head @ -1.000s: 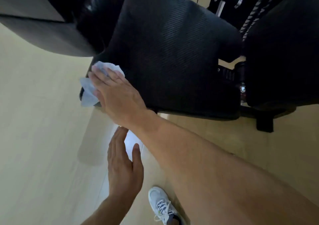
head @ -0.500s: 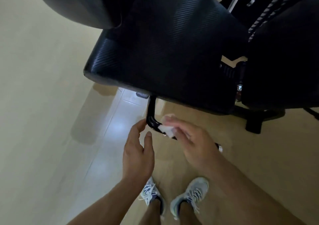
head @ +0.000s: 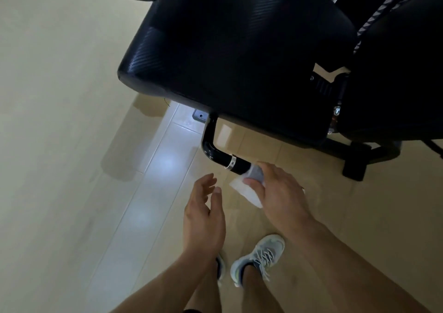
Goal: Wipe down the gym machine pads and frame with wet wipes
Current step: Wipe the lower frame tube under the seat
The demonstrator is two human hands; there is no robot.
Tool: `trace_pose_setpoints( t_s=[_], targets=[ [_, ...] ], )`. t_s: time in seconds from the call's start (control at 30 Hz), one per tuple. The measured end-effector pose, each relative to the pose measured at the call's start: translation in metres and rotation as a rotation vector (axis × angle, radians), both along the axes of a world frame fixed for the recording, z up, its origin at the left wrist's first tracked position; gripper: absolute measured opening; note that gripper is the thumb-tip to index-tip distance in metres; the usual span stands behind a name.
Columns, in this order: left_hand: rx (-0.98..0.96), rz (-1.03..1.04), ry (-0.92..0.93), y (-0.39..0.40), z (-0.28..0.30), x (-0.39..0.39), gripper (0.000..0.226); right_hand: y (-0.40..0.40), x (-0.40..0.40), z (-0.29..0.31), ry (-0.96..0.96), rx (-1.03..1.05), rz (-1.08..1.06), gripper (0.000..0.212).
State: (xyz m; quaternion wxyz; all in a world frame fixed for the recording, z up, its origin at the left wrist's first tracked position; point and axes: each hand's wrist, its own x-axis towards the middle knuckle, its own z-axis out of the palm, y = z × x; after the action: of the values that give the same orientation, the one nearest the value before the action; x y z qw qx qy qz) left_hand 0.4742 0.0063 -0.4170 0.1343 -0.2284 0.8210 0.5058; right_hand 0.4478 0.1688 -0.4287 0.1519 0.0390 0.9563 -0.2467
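Note:
A large black textured seat pad point(head: 239, 49) fills the upper middle of the head view. From under its front edge a glossy black bent frame tube point(head: 211, 147) with a silver ring runs down to the right. My right hand point(head: 275, 190) wraps a white wet wipe point(head: 247, 189) around the lower end of that tube; the tube's tip is hidden under the hand. My left hand point(head: 203, 214) hovers just left of it, fingers apart and holding nothing.
A second black pad point(head: 395, 72) stands at the right, with a black base bar and foot point(head: 354, 166) on the floor below it. Pale wood floor point(head: 72, 144) lies to the left. My two white trainers point(head: 259, 257) stand below the hands.
My right hand left the seat pad's front corner, dropped to the frame tube and slid the wipe down and right along it. The left hand stayed open beside it.

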Motion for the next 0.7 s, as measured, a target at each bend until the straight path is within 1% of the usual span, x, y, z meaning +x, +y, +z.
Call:
trace_pose_setpoints(
  t_s=[0.03,0.1,0.2,0.27,0.33,0.4,0.47,0.53,0.6,0.63,0.7],
  targets=[
    [-0.001,-0.004,-0.005,0.0,0.0,0.003,0.025,0.009,0.006,-0.002,-0.004,0.042,-0.006,0.068],
    [-0.005,-0.005,-0.009,0.001,-0.002,0.009,0.025,0.012,0.006,-0.005,-0.037,0.068,0.027,0.066],
    [0.002,0.042,-0.023,0.005,-0.004,0.017,0.024,-0.013,-0.023,0.003,-0.065,-0.021,0.153,0.055],
    [-0.013,0.042,-0.037,0.007,-0.006,0.023,0.023,-0.032,-0.04,0.009,-0.045,-0.038,0.243,0.056],
    [-0.051,0.03,-0.038,0.009,-0.008,0.029,0.022,-0.03,-0.046,0.011,-0.064,-0.044,0.288,0.057],
    [-0.06,0.036,-0.044,0.013,-0.008,0.034,0.022,-0.006,-0.037,0.009,-0.171,-0.023,0.3,0.054],
    [-0.046,0.041,-0.063,0.017,-0.008,0.038,0.023,0.025,-0.022,0.004,-0.288,0.05,0.288,0.046],
    [-0.027,0.033,-0.09,0.02,-0.01,0.043,0.023,0.049,-0.011,-0.002,-0.351,0.13,0.281,0.042],
    [-0.025,-0.02,-0.124,0.024,-0.013,0.05,0.023,0.062,-0.008,-0.007,-0.387,0.171,0.304,0.05],
    [-0.033,-0.048,-0.141,0.026,-0.015,0.054,0.022,0.065,-0.009,-0.008,-0.402,0.15,0.309,0.054],
    [-0.029,-0.061,-0.156,0.029,-0.017,0.063,0.019,0.062,-0.013,-0.004,-0.441,0.009,0.272,0.059]
  ],
)
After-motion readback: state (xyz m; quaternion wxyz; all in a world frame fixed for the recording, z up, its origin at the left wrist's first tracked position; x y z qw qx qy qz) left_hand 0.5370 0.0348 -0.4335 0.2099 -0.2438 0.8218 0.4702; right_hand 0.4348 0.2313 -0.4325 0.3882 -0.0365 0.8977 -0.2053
